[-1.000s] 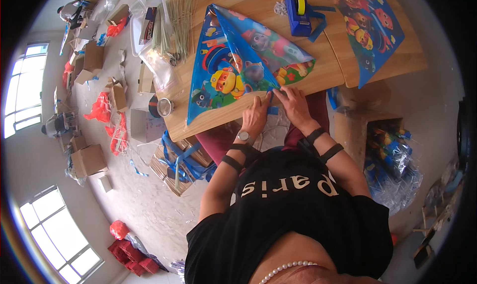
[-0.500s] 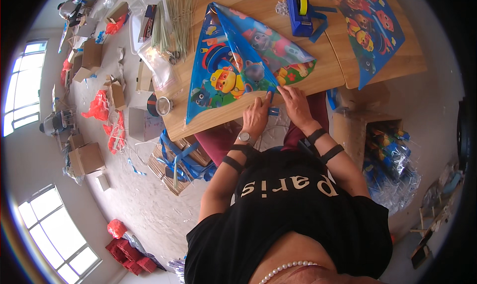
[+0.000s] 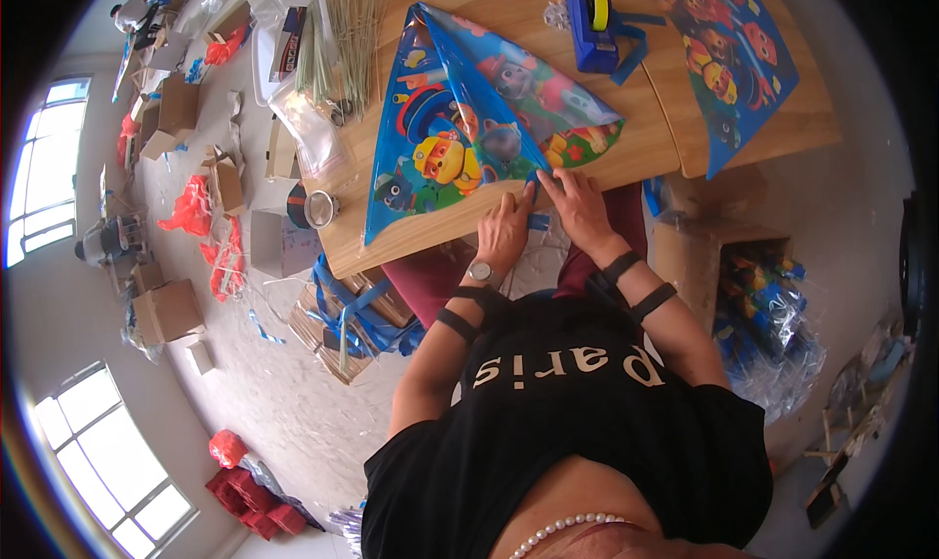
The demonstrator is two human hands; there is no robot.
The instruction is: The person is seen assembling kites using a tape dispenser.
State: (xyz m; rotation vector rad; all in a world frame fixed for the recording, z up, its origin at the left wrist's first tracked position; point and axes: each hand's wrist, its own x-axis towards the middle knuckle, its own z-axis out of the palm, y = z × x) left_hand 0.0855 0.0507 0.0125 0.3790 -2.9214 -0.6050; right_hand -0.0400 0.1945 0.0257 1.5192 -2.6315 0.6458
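Note:
A thin printed kite [image 3: 445,153], mostly blue with cartoon dogs, lies folded on the wooden table, its folded edge running down towards me. At the near table edge my left hand [image 3: 503,234] has its fingers bent, the index finger stretched along a short blue strip [image 3: 539,223]. The strip's lower end shows past that finger. Close beside it, my right hand [image 3: 579,210] pinches and presses the kite's near corner where the strip meets it. Fingertips of both hands almost touch, and they partly hide the join.
A blue tape dispenser [image 3: 592,31] with a yellow core stands behind the kite. Another printed kite sheet [image 3: 729,65] hangs over the table's right edge. Thin sticks [image 3: 347,41] and clear bags [image 3: 311,134] lie left, near a tape roll [image 3: 321,208]. An open carton [image 3: 690,256] stands below right.
Both hands stay at the kite's near corner. My right fingers have shifted slightly left, closer to the left index finger. The kite has hardly moved.

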